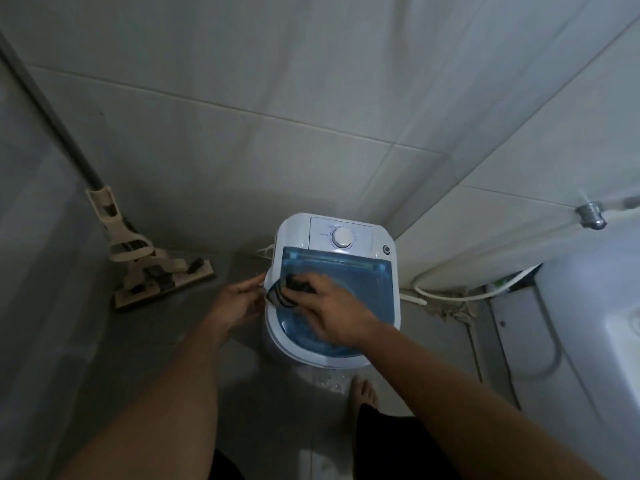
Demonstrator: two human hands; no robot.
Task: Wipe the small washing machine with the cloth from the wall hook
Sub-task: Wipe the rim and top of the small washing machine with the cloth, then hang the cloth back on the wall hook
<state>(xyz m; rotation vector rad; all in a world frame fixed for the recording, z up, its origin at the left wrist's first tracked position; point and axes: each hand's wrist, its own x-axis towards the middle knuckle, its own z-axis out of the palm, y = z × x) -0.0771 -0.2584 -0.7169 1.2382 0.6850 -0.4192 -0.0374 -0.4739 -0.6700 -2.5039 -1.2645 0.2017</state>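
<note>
Small washing machine (332, 278): white body, translucent blue lid (360, 282), round dial (342, 238); stands on the floor (242, 375) in the tiled wall corner. Cloth (282, 295): dark-striped, on lid's left edge. Right hand (332, 310): fingers curled, pressing cloth. Left hand (242, 299): fingers loosely spread, touching machine's left side. Mop (152, 271): left, against wall. Hose (460, 292): right.

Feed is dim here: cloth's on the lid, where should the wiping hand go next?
Probably sweep the right hand and cloth rightward across the blue lid: the cloth sits at the lid's left edge, while the left hand steadies the washing machine at its side.
</note>
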